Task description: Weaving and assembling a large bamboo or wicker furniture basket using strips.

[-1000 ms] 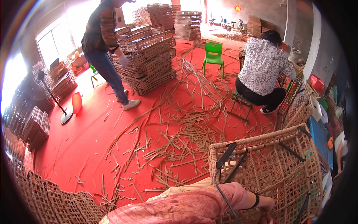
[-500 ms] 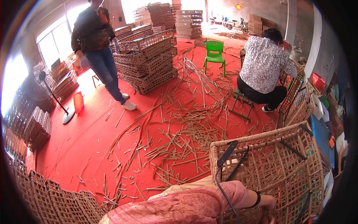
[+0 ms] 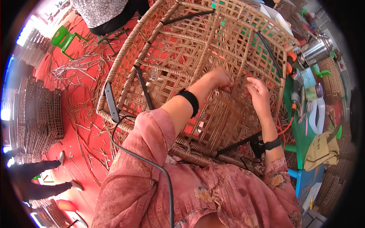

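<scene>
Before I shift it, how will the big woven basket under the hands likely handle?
The woven basket is probably light for its size, since its weave is open. Its thick wrapped rim and dark braces should keep it fairly stiff overall. The thin strips may flex if pushed.

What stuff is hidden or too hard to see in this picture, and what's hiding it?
Head view, all of these:
- Whether the left hand grips a strip of the woven basket: its own curl hides it.
- Whether the right hand pinches anything: too small to tell.
- The head above the patterned shirt: cut off by the top edge.
- The body above the dark trousers: lost in the dark left rim.
</scene>
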A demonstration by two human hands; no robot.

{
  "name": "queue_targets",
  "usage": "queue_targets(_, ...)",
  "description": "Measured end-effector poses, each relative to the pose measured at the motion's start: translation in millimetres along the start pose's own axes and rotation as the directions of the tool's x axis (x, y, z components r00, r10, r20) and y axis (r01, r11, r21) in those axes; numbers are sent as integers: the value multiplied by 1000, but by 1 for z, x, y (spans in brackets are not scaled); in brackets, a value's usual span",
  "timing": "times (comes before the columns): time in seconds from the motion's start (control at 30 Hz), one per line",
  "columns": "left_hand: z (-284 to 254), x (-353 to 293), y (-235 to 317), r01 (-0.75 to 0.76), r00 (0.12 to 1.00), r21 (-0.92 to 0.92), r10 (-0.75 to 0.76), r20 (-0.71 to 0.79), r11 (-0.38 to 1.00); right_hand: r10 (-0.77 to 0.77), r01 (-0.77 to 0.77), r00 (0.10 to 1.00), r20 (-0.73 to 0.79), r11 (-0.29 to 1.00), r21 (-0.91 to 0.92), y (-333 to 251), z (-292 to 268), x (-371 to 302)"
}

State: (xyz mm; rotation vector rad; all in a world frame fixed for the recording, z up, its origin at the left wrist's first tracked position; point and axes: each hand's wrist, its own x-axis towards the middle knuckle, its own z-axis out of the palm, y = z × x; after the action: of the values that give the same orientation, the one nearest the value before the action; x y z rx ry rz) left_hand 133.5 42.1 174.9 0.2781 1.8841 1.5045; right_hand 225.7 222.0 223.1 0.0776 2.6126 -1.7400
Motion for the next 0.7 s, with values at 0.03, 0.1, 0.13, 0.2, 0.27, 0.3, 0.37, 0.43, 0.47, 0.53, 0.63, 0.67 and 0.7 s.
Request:
queue_targets(0.03,-1,-4,2,-14,997,-19,12,-73,1000,20,-21,999,-33,999,-33,-4,3,-1)
queue_targets(0.1,1,1,1,-9,1000,-33,9,-1,999,-30,20,995,-91,994,-109,-6,6,-2)
queue_targets(0.13,0,6,-1,-7,999,-24,6,-54,1000,-142,133,987,-78,985,-108,-4,5,-3)
queue_targets(0.2,-1,14,-3,-237,969,173,219,117,956,-181,166,983,-14,929,-330,0,5,-5)
queue_targets(0.27,-6,10,-3,-247,968,269,222,118,931,-243,341,938,248,780,-525,4,4,-5)
queue_targets(0.3,-3,3,-4,-157,987,270,161,7,950,-210,310,941,266,850,-426,5,2,-8)
queue_targets(0.37,-3,-20,-8,-308,951,263,297,82,915,-203,255,967,155,781,-569,2,4,-7)
queue_targets(0.43,2,-41,-13,-657,696,350,716,-58,667,-227,259,966,127,798,-545,-8,3,-12)
queue_targets(0.47,11,-35,-12,-656,697,404,717,0,638,-280,337,942,188,790,-512,-13,4,-14)
queue_targets(0.53,1,11,-2,-438,872,768,429,236,468,-273,494,850,452,712,-500,-22,0,-11)
queue_targets(0.63,8,85,-26,-465,875,852,271,401,239,-108,229,969,223,735,-638,-30,-1,-13)
queue_targets(0.67,7,102,-34,-464,874,867,256,413,185,-32,205,967,253,690,-695,-31,-2,-12)
queue_targets(0.7,10,114,-38,-440,890,859,257,377,263,56,179,959,277,638,-749,-29,1,-9)
